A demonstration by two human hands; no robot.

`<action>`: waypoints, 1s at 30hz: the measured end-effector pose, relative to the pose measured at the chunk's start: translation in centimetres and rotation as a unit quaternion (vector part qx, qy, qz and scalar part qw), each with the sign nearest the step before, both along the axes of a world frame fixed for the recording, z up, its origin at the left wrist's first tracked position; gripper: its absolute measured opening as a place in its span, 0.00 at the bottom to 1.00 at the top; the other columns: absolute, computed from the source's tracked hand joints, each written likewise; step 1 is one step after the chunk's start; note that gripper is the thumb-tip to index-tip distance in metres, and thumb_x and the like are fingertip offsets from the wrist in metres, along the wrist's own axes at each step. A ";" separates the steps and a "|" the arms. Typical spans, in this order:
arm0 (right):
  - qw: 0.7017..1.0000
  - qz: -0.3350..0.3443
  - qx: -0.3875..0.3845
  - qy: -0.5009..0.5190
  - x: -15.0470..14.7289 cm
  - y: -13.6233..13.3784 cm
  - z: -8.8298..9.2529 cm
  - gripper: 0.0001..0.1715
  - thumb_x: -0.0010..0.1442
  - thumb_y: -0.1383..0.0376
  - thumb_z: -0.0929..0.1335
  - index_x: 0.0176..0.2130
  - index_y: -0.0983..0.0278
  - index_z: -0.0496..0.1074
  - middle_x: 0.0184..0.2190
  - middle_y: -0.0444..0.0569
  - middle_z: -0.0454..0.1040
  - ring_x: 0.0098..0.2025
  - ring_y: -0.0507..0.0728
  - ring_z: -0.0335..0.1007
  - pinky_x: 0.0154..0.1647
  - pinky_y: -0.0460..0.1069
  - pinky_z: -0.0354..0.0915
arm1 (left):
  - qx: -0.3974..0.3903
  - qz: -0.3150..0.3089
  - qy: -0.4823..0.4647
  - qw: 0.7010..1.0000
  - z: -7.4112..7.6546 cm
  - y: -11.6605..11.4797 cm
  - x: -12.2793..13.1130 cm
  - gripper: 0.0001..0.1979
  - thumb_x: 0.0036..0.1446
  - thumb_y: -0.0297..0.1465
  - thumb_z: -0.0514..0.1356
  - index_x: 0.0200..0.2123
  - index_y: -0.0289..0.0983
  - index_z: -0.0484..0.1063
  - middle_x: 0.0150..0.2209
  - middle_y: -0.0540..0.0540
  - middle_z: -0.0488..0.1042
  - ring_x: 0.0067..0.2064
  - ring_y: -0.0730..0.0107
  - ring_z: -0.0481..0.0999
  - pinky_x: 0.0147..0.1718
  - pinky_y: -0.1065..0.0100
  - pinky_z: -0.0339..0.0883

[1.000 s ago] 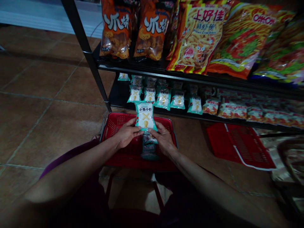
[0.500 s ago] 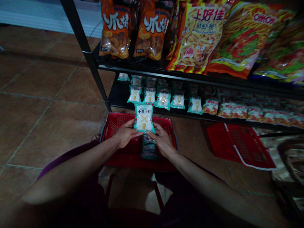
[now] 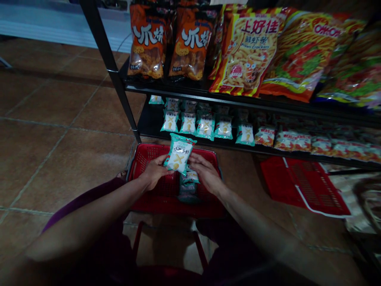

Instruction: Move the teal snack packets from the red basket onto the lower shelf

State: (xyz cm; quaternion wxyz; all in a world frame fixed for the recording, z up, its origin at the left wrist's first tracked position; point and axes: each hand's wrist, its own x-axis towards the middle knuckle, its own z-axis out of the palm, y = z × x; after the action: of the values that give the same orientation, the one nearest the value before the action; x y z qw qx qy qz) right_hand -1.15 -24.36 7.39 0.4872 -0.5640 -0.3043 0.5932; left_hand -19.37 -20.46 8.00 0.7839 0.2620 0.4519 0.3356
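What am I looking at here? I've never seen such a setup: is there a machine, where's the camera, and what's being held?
There is no machine: these are a person's bare hands, seen by one camera worn on the head, looking forward and down. The left hand holds a small green-and-white snack packet. The right hand is at its other edge; whether it grips too is hard to tell. Below is a red basket with more packets inside. Ahead stands a black rack: small packets line its lower shelf, with bigger snack bags above.
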 end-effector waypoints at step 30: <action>0.984 -0.167 -0.044 0.040 1.3 2.1 0.7 0.17 0.34 0.62 0.76 0.26 0.63 0.72 0.23 0.41 0.73 0.25 0.49 0.67 0.27 0.45 0.62 | -0.023 -0.122 0.036 0.992 0.4 -1.6 -0.3 0.14 0.44 0.24 0.66 0.38 0.32 0.74 0.42 0.40 0.76 0.41 0.64 0.76 0.43 0.60 0.70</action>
State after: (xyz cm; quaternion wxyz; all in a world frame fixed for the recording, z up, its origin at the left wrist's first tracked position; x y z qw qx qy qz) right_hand 0.12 -22.30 8.12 0.5664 -0.6036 -0.1596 0.5380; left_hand -19.63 -22.07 8.38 0.8080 0.3087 0.4524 0.2172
